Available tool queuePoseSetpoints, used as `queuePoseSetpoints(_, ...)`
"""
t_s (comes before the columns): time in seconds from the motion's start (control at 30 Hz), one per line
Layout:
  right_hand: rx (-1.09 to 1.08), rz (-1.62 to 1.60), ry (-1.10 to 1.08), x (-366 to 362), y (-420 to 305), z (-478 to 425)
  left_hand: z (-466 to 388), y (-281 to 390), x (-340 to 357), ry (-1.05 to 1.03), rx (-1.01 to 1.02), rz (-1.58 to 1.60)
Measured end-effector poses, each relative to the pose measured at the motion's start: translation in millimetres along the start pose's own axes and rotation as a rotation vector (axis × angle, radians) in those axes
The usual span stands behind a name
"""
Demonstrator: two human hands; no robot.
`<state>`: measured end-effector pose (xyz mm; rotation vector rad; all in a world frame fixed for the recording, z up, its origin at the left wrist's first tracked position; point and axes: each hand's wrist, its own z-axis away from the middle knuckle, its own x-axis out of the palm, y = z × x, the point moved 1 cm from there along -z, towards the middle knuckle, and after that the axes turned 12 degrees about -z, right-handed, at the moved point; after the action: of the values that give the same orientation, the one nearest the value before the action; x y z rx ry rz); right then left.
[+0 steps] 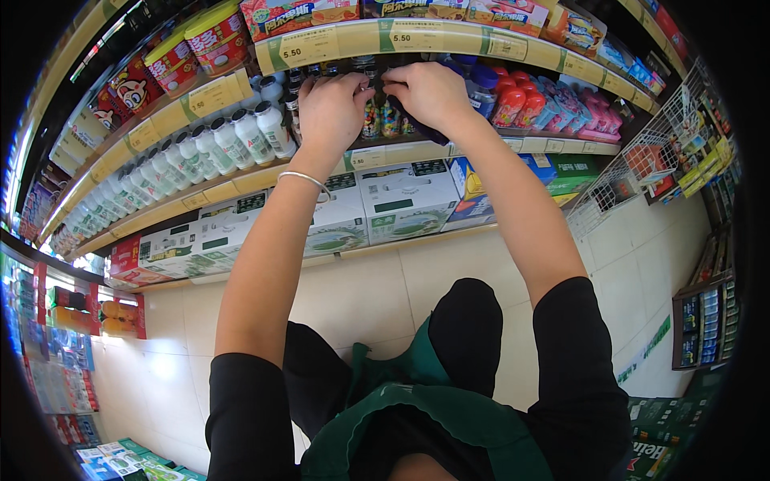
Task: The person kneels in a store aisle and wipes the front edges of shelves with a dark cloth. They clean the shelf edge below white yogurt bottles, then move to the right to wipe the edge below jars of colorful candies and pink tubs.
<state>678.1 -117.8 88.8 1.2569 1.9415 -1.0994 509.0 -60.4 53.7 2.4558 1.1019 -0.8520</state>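
Note:
Both hands reach into a shop shelf, below the price-tag rail. My left hand (334, 111) is bent at the fingertips beside small clear bottles of colourful candy (372, 120); whether it grips one is hidden. My right hand (430, 96) faces it, fingers curled, with a dark cloth (426, 127) held under the palm and hanging over the shelf front. More candy bottles (391, 119) stand in the gap between the two hands. Left of my left hand, white drink bottles with black caps (274, 127) line the same shelf.
Red-topped containers (517, 99) and pink packs (601, 117) sit to the right. Boxed goods (409, 201) fill the bottom shelf. Above, a yellow price rail (421, 39) overhangs my hands. A white wire basket rack (625, 174) stands at the right. Tiled floor (373, 288) lies below.

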Motion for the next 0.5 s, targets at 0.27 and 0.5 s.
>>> queuePoseSetpoints(0.27, -0.102, -0.007, 0.094, -1.0, -2.7, 2.3, -0.3, -3.1, -9.4, 0.037, 0.057, 0.066)
queuePoseSetpoints(0.5, -0.354, -0.05, 0.252, 13.0, -34.7, 0.1, 8.7, -50.5, -34.6, 0.087, 0.084, -0.009)
